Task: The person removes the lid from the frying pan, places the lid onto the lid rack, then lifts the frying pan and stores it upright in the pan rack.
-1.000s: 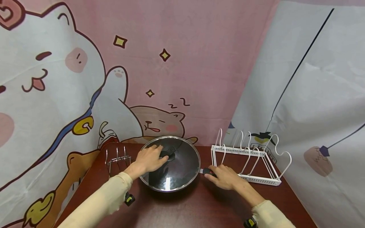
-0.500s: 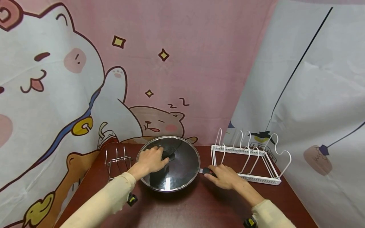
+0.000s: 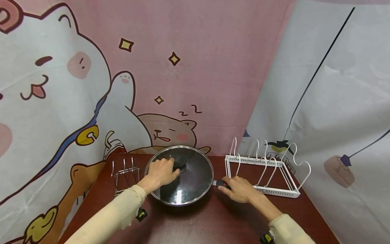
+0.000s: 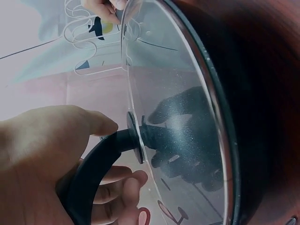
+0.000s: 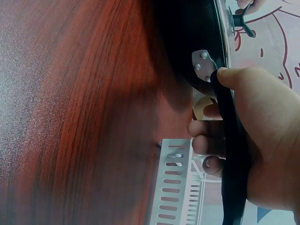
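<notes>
A black frying pan (image 5: 183, 33) with a glass lid (image 3: 195, 178) on it sits mid-table in the head view. My left hand (image 3: 161, 172) holds the lid's arched black handle (image 4: 96, 164), thumb near its base and fingers curled beneath it in the left wrist view. On the pan's right side, my right hand (image 3: 240, 189) grips the long black pan handle (image 5: 232, 150). Its thumb lies by the riveted metal bracket (image 5: 203, 65), with the fingers wrapped underneath. The lid rests over the pan's rim.
To the right stands a white wire rack (image 3: 274, 193) with upright dividers, close beyond my right hand. A smaller chrome rack (image 3: 126, 171) stands at the left, beside my left forearm. A printed cloth wall (image 3: 213, 67) rises behind the dark red table (image 3: 195, 227).
My left hand has shifted slightly and its fingers have settled round the lid handle. The right hand, pan and racks look unmoved.
</notes>
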`<action>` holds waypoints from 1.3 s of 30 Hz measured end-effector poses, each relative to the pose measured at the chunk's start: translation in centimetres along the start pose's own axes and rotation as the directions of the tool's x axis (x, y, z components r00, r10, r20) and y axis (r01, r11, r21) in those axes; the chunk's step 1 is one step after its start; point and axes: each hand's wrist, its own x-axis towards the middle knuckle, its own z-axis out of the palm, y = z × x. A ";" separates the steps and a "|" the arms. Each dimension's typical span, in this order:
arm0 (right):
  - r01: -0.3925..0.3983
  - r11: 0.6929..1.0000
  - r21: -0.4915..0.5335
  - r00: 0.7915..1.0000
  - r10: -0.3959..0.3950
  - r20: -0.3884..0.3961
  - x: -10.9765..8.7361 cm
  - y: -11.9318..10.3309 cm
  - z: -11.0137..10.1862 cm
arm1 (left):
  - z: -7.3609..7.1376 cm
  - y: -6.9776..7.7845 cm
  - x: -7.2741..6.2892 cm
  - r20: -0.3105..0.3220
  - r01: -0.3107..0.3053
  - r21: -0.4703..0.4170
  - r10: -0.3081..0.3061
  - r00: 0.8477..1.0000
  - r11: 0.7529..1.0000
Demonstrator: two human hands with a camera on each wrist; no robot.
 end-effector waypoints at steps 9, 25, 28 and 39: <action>0.000 1.000 -0.004 1.000 0.000 -0.009 0.0 0.1 0.2 | 0.3 0.1 0.1 -0.044 -0.002 0.015 0.002 0.999 1.000; -0.011 1.000 0.008 1.000 0.011 -0.007 -0.1 0.1 0.2 | 0.5 0.5 0.4 -0.067 0.005 0.060 -0.001 0.998 0.998; -0.013 1.000 0.009 1.000 0.013 -0.003 -0.1 0.0 0.2 | 0.7 0.5 0.5 -0.080 0.001 0.068 0.005 0.997 0.998; -0.024 1.000 0.002 1.000 0.024 0.007 0.0 0.2 0.2 | 0.8 0.3 0.6 -0.109 -0.021 0.098 0.032 0.994 0.995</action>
